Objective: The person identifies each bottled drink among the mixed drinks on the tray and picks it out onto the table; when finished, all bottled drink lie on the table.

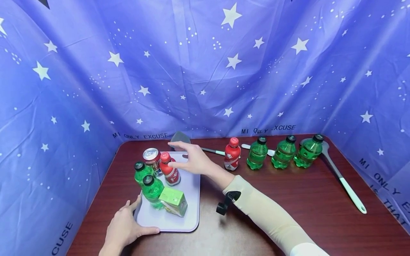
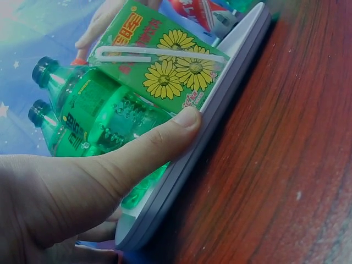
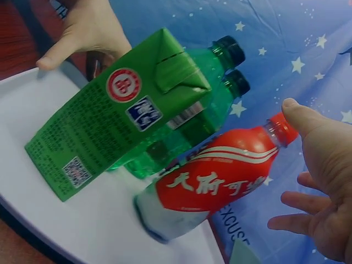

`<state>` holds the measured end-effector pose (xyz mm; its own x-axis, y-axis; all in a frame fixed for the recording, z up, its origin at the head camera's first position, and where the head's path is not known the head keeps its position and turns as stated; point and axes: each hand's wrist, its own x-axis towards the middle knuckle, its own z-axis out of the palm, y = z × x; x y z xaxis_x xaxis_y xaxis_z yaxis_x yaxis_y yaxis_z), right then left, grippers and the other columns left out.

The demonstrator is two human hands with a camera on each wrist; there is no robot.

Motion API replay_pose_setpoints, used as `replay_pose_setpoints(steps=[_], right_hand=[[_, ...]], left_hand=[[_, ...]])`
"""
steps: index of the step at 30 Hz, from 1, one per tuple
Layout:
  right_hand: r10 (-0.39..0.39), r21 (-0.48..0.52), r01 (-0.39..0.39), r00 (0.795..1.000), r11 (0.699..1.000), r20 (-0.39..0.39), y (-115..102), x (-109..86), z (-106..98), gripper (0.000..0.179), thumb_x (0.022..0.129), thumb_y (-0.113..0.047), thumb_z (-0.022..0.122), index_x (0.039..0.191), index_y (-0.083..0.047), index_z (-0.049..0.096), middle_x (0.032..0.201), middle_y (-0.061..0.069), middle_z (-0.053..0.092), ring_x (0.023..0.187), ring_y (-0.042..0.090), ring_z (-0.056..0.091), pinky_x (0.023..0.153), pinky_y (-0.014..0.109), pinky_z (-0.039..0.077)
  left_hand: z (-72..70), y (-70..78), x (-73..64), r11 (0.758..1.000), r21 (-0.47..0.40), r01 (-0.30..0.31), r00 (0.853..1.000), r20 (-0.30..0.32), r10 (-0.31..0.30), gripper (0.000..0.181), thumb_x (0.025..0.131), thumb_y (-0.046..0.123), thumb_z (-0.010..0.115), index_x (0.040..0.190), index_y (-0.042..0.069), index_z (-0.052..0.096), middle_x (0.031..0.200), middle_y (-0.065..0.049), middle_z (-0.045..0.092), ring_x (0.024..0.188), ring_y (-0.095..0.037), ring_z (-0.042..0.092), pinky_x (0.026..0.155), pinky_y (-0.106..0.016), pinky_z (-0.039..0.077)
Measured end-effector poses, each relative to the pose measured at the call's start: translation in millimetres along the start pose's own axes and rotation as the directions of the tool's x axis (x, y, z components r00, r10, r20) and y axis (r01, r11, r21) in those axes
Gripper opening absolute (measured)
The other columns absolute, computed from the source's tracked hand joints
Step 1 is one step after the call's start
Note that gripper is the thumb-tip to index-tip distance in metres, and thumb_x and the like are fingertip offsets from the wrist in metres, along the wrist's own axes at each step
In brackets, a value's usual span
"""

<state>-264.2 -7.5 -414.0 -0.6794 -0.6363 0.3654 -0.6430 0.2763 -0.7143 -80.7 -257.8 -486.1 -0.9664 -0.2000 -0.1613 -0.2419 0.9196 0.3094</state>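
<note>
A pale tray on the table carries a green juice carton, two green soda bottles, a red-labelled cola bottle and a drink can. At its front left corner my left hand holds the tray, thumb along the front rim, the other fingers at the left side, partly hidden. My right hand is beside the cola bottle, fingers spread and holding nothing. In the right wrist view, the thumb is close to the red cap; whether it touches, I cannot tell.
Right of the tray stand another red cola bottle and several green bottles in a row. Behind them lie long-handled utensils, including a spatula and one with a pale green handle. A starry blue curtain encloses the table.
</note>
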Motion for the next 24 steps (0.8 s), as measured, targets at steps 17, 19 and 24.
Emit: replay_pose_setpoints(steps=[17, 19, 24], right_hand=[[0.024, -0.012, -0.024, 0.999, 1.0, 0.03, 14, -0.4, 23, 0.069, 0.089, -0.033, 0.088, 0.15, -0.017, 0.06, 0.149, 0.008, 0.066, 0.127, 0.03, 0.072, 0.097, 0.046, 0.063], [0.039, -0.016, -0.038, 0.998, 0.999, 0.046, 14, -0.6, 24, 0.071, 0.089, -0.033, 0.088, 0.152, -0.017, 0.059, 0.151, 0.008, 0.065, 0.127, 0.028, 0.072, 0.097, 0.044, 0.063], [0.055, -0.009, -0.055, 0.994, 0.998, 0.089, 14, -0.8, 27, 0.073, 0.089, -0.032, 0.089, 0.153, -0.014, 0.057, 0.149, 0.01, 0.065, 0.126, 0.03, 0.072, 0.098, 0.046, 0.063]], left_hand=[[1.5, -2.4, -0.6, 1.0, -0.008, -0.005, 1.0, -0.016, 0.005, 0.15, 0.042, 0.087, 0.09, 0.158, 0.002, 0.049, 0.15, -0.047, 0.046, 0.135, -0.066, 0.051, 0.09, -0.075, 0.054], [1.2, -2.2, -0.8, 1.0, -0.01, -0.004, 1.0, -0.018, 0.004, 0.15, 0.041, 0.087, 0.09, 0.158, 0.002, 0.049, 0.15, -0.046, 0.046, 0.136, -0.066, 0.051, 0.09, -0.076, 0.054], [1.4, -2.2, -0.5, 1.0, -0.01, -0.006, 1.0, -0.014, 0.006, 0.149, 0.042, 0.087, 0.09, 0.158, 0.003, 0.049, 0.15, -0.047, 0.046, 0.135, -0.067, 0.051, 0.089, -0.076, 0.054]])
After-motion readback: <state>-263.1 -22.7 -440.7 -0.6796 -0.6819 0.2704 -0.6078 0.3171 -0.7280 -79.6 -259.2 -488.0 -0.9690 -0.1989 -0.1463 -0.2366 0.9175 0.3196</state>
